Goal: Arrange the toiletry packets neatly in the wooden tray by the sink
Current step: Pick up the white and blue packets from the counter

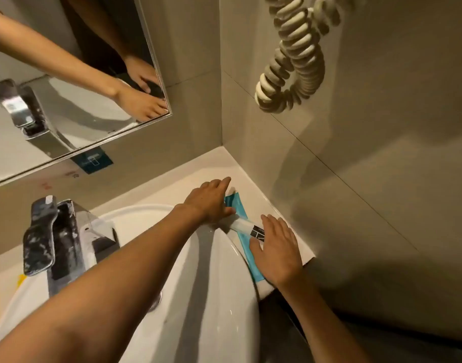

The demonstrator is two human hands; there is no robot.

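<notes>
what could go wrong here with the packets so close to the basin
The white packet lies across the blue packet right at the sink rim; a nudge from the left hand or right hand could slide it into the basin. The ledge is narrow, so the blue packet's near end could also tip off the counter edge.

Grey tiled walls (pixel 355 153), corner mirror (pixel 67 74)

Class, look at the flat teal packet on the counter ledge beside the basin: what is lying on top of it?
A white packet with a black label lies across the flat teal packet. The left hand covers its far end, the right hand its near part, so anything beneath the palms is hidden.
</notes>
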